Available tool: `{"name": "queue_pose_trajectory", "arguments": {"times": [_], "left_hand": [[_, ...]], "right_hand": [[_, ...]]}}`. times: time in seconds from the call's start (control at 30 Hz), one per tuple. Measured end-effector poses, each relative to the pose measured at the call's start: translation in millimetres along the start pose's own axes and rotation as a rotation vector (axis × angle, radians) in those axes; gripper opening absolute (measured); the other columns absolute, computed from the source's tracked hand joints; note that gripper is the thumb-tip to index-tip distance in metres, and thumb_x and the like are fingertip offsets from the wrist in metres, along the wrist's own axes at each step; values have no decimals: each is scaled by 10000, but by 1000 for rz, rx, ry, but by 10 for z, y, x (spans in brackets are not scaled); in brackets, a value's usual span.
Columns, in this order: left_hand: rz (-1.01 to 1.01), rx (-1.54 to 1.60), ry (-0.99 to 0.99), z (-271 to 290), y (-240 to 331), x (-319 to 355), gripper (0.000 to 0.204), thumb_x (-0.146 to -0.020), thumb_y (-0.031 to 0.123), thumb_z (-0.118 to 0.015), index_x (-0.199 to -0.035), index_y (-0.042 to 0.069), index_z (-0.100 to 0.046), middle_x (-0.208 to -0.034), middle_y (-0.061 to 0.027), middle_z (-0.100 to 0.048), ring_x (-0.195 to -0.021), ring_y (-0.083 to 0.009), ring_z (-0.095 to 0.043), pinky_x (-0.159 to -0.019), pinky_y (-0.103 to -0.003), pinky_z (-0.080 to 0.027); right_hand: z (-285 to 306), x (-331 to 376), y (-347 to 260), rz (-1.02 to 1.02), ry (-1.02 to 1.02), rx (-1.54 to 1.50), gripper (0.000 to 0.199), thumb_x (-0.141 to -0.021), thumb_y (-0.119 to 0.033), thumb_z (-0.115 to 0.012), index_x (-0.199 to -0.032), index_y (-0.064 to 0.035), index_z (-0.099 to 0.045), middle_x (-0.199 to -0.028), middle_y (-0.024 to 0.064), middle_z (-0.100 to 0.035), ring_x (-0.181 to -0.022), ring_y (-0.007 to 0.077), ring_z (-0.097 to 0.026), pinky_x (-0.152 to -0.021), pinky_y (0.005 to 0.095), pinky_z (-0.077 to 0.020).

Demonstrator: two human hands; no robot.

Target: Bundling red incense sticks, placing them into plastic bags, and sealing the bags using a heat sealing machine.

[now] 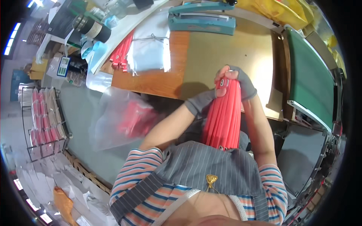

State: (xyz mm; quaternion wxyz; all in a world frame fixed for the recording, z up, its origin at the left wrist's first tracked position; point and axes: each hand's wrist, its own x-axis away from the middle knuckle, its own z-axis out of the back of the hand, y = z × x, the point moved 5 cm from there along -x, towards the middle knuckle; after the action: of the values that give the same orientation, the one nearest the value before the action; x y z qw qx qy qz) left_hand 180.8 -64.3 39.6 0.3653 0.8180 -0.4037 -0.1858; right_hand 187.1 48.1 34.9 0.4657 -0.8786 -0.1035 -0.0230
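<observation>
We hold a bundle of long red strips (223, 118) upright against our grey striped apron (203, 165), its lower ends resting near our chest and its top at the near edge of the wooden table (158, 81). Our right hand (241, 83), in a grey fingerless glove, is clenched around the top of the bundle. Our left hand (205, 101), gloved the same way, presses against the bundle's left side just below; its fingers are hidden behind the strips, so we cannot tell whether it grips them.

The table's near edge runs just behind our hands, and a tan mat (226, 56) covers the stretch beyond them. To the right, a green conveyor belt (311, 79) borders the table closely, with a narrow gap between. To the left, the table corner drops off to the grey floor (79, 113).

At the table's far edge lies a teal heat sealer (201, 19), long and flat. Left of the mat sits a tied stack of clear bags (151, 49), touching a row of more red strips (121, 54). A large clear plastic bag (120, 116) with red contents hangs below the table corner, beside our left forearm. Farther left stands a wire rack (43, 120) filled with pink and pale packets. A yellow bag (279, 11) lies beyond the sealer.
</observation>
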Motion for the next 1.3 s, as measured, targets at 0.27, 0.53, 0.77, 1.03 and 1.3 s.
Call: {"name": "queue_pose_trajectory", "arguments": {"times": [0.27,0.53,0.77,1.03,1.3], "left_hand": [[-202,-1770,563,2765,1520,350,331,-759,323,-694,-841,10,-624,-679,-97,-616,-639,-179,-567,-625,-330,-456],[-334,-1005,632,1742,1772,124,253,-865,230,-581,-867,-10,-659,-655,-51,-590,-616,-135,-537,-611,-280,-436],[-531,-1161,420,327,778,314,278,-925,240,-528,-810,7,-627,-711,-34,-594,-626,-139,-554,-593,-292,-444],[-370,-913,399,282,971,-412,364,-931,297,-512,-673,41,-539,-539,-4,-494,-496,-92,-454,-457,-293,-354],[-410,-1056,-75,-303,466,185,297,-905,210,-549,-681,44,-447,-630,39,-384,-624,-67,-368,-574,-251,-332]], "right_hand": [[-319,14,-4,65,103,-44,213,-746,-249,-571,-769,-40,-544,-779,118,-562,-794,261,-545,-757,354,-448],[-367,-23,80,-9,27,-102,499,-809,-205,-553,-1249,16,-476,-862,117,-632,-787,190,-619,-735,305,-505],[-221,-163,209,69,103,-9,296,-817,-202,-604,-1001,26,-644,-899,100,-646,-790,161,-616,-743,272,-485],[-238,406,-168,297,-49,-221,441,-821,-200,-553,-1196,33,-533,-863,98,-637,-781,170,-606,-773,308,-488],[-180,500,26,342,-135,-500,557,-929,-444,-493,-1307,-39,-442,-999,107,-609,-888,184,-609,-831,325,-494]]}}
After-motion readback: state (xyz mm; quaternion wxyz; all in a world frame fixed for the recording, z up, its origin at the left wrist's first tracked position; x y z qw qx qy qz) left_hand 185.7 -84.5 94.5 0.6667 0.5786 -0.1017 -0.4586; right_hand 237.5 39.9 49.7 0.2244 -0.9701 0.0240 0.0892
